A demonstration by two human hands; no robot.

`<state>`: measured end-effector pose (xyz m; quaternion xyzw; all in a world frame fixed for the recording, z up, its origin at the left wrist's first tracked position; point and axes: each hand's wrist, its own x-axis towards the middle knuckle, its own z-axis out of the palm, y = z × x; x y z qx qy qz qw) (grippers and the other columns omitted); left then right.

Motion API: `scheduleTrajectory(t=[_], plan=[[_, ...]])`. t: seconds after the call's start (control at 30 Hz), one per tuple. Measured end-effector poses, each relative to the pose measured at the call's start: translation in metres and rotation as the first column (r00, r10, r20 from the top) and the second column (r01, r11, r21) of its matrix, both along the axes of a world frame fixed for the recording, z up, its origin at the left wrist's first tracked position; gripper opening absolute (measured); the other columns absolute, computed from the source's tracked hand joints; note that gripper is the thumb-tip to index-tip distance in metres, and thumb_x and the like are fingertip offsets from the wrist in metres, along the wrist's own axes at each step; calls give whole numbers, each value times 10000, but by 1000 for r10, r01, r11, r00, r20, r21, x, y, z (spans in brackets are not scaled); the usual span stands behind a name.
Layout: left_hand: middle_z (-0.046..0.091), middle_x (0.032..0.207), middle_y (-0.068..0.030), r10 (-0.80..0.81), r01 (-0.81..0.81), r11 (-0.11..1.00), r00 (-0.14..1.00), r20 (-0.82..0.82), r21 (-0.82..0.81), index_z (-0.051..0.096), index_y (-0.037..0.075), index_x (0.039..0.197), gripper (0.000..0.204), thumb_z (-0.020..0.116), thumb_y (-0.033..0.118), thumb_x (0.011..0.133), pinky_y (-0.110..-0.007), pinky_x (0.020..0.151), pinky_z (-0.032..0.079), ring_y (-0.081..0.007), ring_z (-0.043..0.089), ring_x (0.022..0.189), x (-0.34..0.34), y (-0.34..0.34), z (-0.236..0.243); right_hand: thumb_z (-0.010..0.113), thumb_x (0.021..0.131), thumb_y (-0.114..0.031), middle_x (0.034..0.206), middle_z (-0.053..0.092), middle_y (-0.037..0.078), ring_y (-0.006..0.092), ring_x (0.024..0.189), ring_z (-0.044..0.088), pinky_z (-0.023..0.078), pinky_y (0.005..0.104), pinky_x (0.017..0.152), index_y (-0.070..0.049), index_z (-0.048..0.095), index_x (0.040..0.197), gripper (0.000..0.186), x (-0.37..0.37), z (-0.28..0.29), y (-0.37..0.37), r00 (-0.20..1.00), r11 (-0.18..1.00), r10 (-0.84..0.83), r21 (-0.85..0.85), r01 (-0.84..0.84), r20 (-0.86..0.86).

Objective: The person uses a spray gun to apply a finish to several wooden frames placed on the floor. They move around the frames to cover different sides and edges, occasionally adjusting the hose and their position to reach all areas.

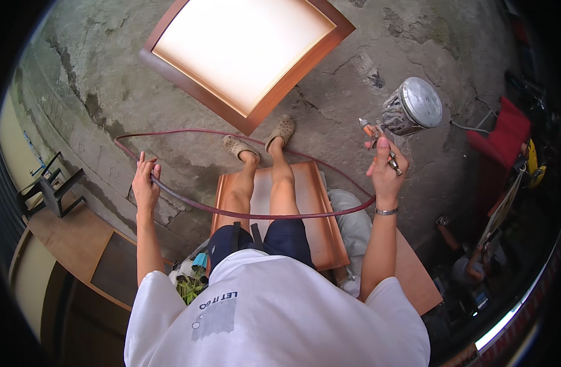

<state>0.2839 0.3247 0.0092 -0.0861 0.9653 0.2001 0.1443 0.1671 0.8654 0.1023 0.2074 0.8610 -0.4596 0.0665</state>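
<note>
My right hand is wrapped round a spray gun. A silver lidded cup, stained down its side, appears joined to the gun. On the left, my left hand holds a dark red air hose between thumb and fingers. The hose sags in front of my thighs to my right wrist and loops back past my feet. Ahead of my shoes, a panel with a pale middle and reddish-brown borders stands tilted; what supports it is hidden. A similar brown-edged panel lies behind my legs.
A black chair and a wooden board are at the left. Green leaves show beside my left hip. A red chair stands at the right, with another person beyond the lower right. The floor is cracked concrete.
</note>
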Motion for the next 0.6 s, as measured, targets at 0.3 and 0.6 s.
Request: scheduleTrajectory(t=[0.3, 0.6], plan=[[719, 1134, -135, 90, -90, 996, 996, -17, 22, 625, -5, 959, 187, 638, 175, 1010, -497, 1111, 464, -368, 511, 1389, 13, 44, 7, 629, 1030, -393, 657, 687, 69, 108, 603, 632, 454, 283, 545, 11, 786, 1044, 434, -37, -40, 29, 986, 984, 158, 78, -162, 47], [724, 1113, -138, 121, -117, 992, 989, -85, 45, 626, -11, 908, 197, 677, 162, 987, -531, 1122, 447, -367, 549, 1360, 22, 102, 7, 606, 1024, -483, 594, 624, 25, 77, 441, 523, 398, 269, 419, -19, 802, 1007, 504, -143, -94, 89, 982, 975, 48, 222, -7, -182]])
